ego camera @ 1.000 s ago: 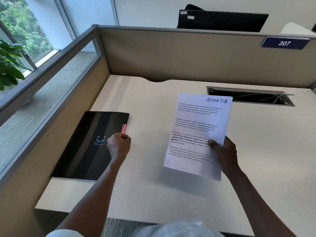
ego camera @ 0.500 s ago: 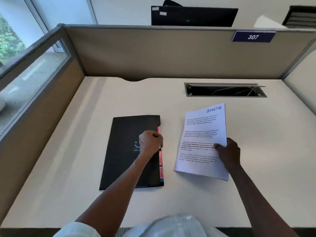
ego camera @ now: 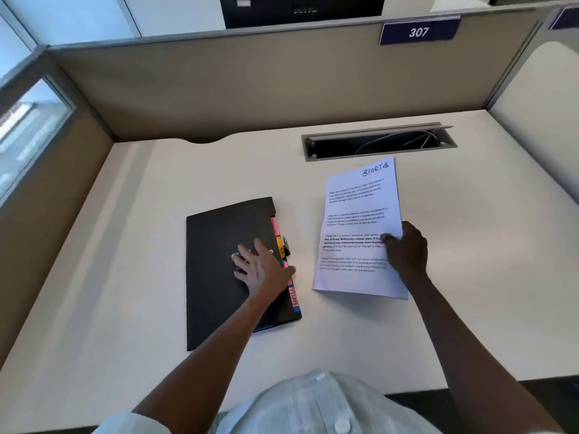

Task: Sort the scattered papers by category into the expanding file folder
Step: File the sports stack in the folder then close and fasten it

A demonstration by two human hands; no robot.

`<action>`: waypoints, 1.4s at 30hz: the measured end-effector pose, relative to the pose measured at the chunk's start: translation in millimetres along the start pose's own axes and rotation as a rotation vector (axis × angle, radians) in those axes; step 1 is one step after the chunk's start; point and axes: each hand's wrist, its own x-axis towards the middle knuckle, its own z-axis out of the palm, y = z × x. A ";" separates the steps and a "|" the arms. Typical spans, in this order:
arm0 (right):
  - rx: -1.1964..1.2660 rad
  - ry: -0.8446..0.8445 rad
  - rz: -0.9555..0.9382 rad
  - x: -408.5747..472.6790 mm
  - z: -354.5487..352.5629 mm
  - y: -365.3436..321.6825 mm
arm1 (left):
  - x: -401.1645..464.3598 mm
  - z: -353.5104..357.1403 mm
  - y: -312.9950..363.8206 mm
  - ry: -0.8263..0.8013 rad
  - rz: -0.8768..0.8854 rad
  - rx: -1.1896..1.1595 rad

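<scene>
A black expanding file folder (ego camera: 219, 270) lies closed on the desk, left of centre, with pink, yellow and blue index tabs (ego camera: 293, 296) sticking out of its right edge. My left hand (ego camera: 261, 269) rests flat on its cover with fingers spread, the thumb at the tabbed edge. To the right, a white printed sheet headed "SPORTS" (ego camera: 357, 214) is held slightly lifted off the desk. My right hand (ego camera: 407, 250) pinches its right edge, thumb on top of the page.
The pale desk (ego camera: 470, 277) is boxed in by beige partition walls at the back and both sides. An open cable slot (ego camera: 376, 144) sits behind the sheet. A "307" sign (ego camera: 418, 32) hangs on the back partition.
The folder slid right toward the desk's middle. My left hand went from gripping the tabbed edge to lying flat on the cover. The sheet came down closer to the desk.
</scene>
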 end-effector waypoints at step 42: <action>-0.024 -0.742 -0.598 -82.8 78.2 -168.8 | -32.0 -203.8 -53.6 0.419 -0.135 -0.274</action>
